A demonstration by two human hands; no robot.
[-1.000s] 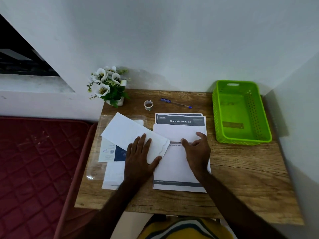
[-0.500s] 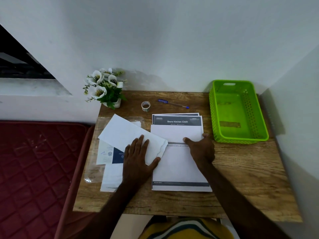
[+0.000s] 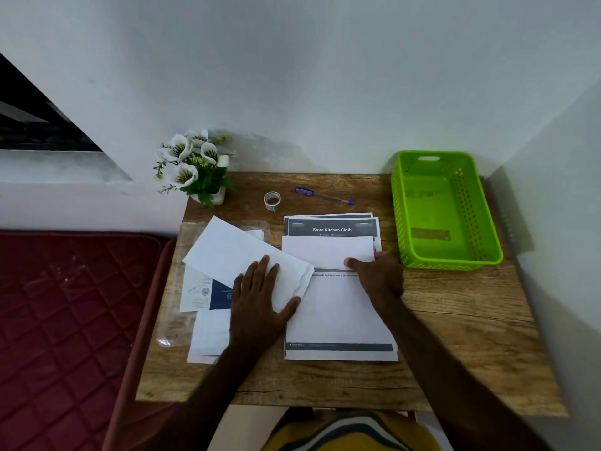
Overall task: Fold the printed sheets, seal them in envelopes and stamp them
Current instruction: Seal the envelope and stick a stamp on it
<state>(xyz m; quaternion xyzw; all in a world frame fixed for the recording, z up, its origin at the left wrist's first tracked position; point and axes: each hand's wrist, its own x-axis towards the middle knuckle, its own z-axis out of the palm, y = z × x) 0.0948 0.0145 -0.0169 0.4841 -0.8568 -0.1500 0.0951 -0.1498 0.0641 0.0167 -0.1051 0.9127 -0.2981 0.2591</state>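
Desk (image 3: pixel 455 320), centre: printed sheets (image 3: pixel 338 314), stacked. Folded sheet (image 3: pixel 327 252) at their 12 o'clock end; right hand (image 3: pixel 379 275), fingers curled, presses its lower right edge. Envelope (image 3: pixel 240 255) at 9 o'clock; left hand (image 3: pixel 260 297) flat on it, fingers straight. Basket (image 3: pixel 487 255) at 2 o'clock.

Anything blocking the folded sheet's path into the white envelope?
Nothing visible. The folded white sheet, under the right hand, lies just right of the white envelope. The left hand presses flat on the envelope near its open end, so the opening may need lifting.
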